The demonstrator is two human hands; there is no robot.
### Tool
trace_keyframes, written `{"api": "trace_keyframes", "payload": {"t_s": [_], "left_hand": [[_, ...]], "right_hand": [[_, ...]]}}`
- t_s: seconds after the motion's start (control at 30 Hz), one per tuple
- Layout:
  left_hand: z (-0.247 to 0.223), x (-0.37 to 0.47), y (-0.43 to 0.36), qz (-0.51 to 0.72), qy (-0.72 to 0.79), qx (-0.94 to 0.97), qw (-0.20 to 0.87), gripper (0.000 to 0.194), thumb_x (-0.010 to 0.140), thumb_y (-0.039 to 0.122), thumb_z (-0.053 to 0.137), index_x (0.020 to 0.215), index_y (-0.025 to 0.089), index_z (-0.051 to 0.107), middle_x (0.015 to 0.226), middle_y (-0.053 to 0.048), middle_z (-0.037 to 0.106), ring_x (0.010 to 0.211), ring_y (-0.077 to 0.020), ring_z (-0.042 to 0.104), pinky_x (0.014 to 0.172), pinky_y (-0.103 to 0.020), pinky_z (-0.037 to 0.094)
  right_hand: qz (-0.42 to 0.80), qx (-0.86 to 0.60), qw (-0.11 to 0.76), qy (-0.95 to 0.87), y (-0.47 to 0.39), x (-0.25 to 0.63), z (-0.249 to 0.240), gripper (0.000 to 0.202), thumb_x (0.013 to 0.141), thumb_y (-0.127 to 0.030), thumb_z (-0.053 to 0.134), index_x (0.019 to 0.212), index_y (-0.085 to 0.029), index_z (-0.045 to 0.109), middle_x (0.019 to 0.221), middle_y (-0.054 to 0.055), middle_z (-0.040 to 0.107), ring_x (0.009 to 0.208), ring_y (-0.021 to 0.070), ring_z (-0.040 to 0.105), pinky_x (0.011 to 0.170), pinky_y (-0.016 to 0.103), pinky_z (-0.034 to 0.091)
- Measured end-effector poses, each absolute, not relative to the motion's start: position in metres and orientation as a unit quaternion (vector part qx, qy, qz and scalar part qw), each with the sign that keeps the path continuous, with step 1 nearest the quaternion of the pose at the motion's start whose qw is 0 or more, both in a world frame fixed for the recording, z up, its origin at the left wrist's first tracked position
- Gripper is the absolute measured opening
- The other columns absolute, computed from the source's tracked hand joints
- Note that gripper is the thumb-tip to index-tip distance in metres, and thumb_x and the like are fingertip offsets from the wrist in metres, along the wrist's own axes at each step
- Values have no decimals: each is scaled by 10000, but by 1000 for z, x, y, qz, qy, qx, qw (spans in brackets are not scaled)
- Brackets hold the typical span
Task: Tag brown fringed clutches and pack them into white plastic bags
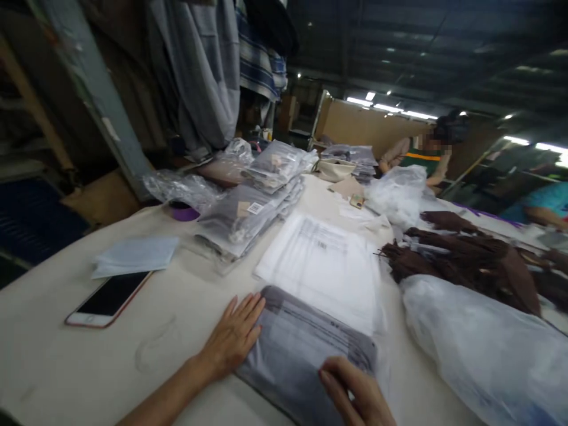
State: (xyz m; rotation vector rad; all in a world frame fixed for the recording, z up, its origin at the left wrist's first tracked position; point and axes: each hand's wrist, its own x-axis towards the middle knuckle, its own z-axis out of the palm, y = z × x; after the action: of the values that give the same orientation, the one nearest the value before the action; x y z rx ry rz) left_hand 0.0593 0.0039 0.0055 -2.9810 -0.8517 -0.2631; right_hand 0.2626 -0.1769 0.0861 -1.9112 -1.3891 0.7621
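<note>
A grey folded cloth item in a clear plastic bag with dark print (302, 337) lies on the table at the bottom centre. My left hand (235, 334) rests flat on its left edge, fingers stretched out. Over its lower right part is my right hand (350, 390), its thumb and fingers curled together in a pinch; whatever is between them is hidden. Just beyond the grey package lies a stack of white printed plastic bags (317, 260) with a barcode, partly under the package.
Bagged grey packages (239, 219) are stacked further back. At left lie a phone (110, 299) and a pale blue face mask (137, 255). Brown fringed cloth (479, 257) and a plastic bundle (483, 337) lie at right. A person (421, 151) works across the table.
</note>
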Motion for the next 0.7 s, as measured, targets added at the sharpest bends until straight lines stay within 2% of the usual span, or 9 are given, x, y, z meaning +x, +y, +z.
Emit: {"api": "trace_keyframes", "payload": {"t_s": [0.07, 0.17, 0.27, 0.47, 0.57, 0.67, 0.7], "left_hand": [[6, 59, 1, -90, -288, -953, -8, 478, 929, 265, 328, 1388, 138, 295, 1426, -85, 356, 1308, -236, 356, 1050, -484, 350], [3, 57, 0, -104, -300, -947, -40, 483, 931, 286, 338, 1388, 134, 298, 1430, -90, 356, 1321, -243, 333, 1073, -490, 308], [-1, 57, 0, -117, -307, -943, -63, 494, 937, 315, 341, 1396, 143, 281, 1443, -88, 335, 1335, -249, 305, 1084, -503, 281], [0, 59, 1, -119, -310, -939, -88, 499, 938, 320, 343, 1400, 148, 264, 1455, -82, 315, 1339, -251, 297, 1081, -523, 279], [1, 60, 1, -117, -310, -939, -90, 498, 937, 326, 347, 1396, 146, 275, 1452, -90, 318, 1338, -256, 299, 1078, -532, 281], [2, 60, 0, -115, -311, -939, -90, 499, 931, 309, 355, 1394, 137, 279, 1447, -99, 324, 1336, -253, 303, 1078, -523, 291], [3, 59, 0, -114, -313, -939, -92, 502, 928, 302, 360, 1394, 133, 279, 1445, -102, 327, 1336, -253, 303, 1078, -521, 292]], "right_hand": [[328, -678, 223, -618, -124, 252, 103, 280, 897, -361, 385, 722, -207, 541, 669, -8, 588, 627, 120, 526, 585, 222, 375], [316, -664, 92, -671, -65, 243, 108, 192, 862, -237, 441, 729, -185, 569, 676, -15, 604, 621, 99, 518, 577, 208, 343], [309, -655, 25, -689, -31, 239, 95, 171, 829, -233, 488, 747, -179, 627, 683, 3, 637, 627, 111, 547, 579, 217, 342], [284, -685, -95, -665, 0, 230, 73, 128, 695, -174, 576, 734, -152, 696, 770, 97, 706, 737, 211, 640, 587, 258, 378], [273, -718, -127, -628, 9, 229, 73, 180, 632, -240, 669, 776, -139, 709, 799, 129, 711, 735, 240, 654, 549, 261, 392], [251, -752, -129, -595, 11, 242, 78, 448, 534, -415, 774, 843, -98, 705, 848, 172, 703, 767, 282, 656, 541, 279, 407], [247, -759, -126, -590, 9, 249, 81, 475, 524, -462, 776, 821, -98, 705, 829, 167, 702, 756, 280, 656, 534, 280, 408]]}}
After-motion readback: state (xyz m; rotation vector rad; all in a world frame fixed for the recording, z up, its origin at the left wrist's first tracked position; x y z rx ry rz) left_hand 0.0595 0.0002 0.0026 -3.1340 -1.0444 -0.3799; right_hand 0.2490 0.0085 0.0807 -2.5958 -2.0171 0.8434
